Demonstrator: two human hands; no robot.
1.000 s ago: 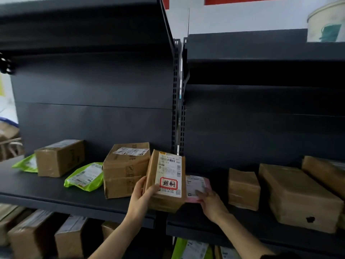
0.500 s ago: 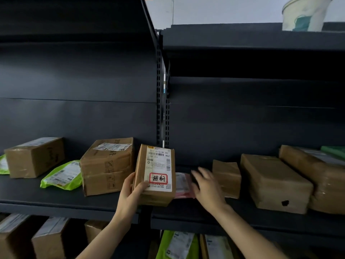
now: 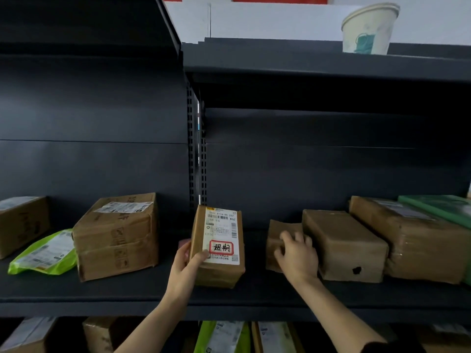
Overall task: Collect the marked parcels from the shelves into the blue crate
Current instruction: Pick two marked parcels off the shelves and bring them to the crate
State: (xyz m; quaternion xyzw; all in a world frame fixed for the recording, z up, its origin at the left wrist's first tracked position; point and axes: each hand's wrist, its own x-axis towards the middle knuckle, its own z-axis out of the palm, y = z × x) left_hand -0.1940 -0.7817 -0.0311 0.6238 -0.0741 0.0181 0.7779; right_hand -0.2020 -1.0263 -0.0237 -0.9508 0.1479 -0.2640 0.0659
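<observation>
Dark metal shelving (image 3: 96, 291) fills the view, two bays meeting at a perforated upright. On the left bay's shelf sit a plain brown box (image 3: 20, 225), a green mailer (image 3: 43, 253) lying flat, and a large cardboard box (image 3: 117, 235) with a label on top. None of them shows a red mark from this angle.

Near the upright, the left hand (image 3: 186, 271) holds the marked parcel (image 3: 219, 245) upright at the shelf's front. Its fingers are clamped on the parcel's left side and the thumb presses the front face just beside the red-framed stamp (image 3: 221, 247). Well to the right, the right hand (image 3: 297, 256) is on a small brown parcel (image 3: 276, 233). Its fingers are bent over the parcel's front and upper edge, gripping it rather than lying flat on it. That parcel touches a longer box with a hole (image 3: 349, 245) in its end, and beyond that come a big taped parcel (image 3: 413, 238) and a green flat package (image 3: 438, 210). A paper cup (image 3: 369, 29) stands on the top shelf.

The step in hand looks like checking the small parcel for a mark while the found one waits in the other hand. To do it well, tip the small parcel forward or turn it so its label face shows, since only bare cardboard faces the camera now. Pull it away from the neighbouring box first so nothing drags along. The left-hand grip is one-sided, so the parcel could pivot. Resting its base on the shelf would steady it. The blue crate is out of view, and the marked parcel has yet to go in.
</observation>
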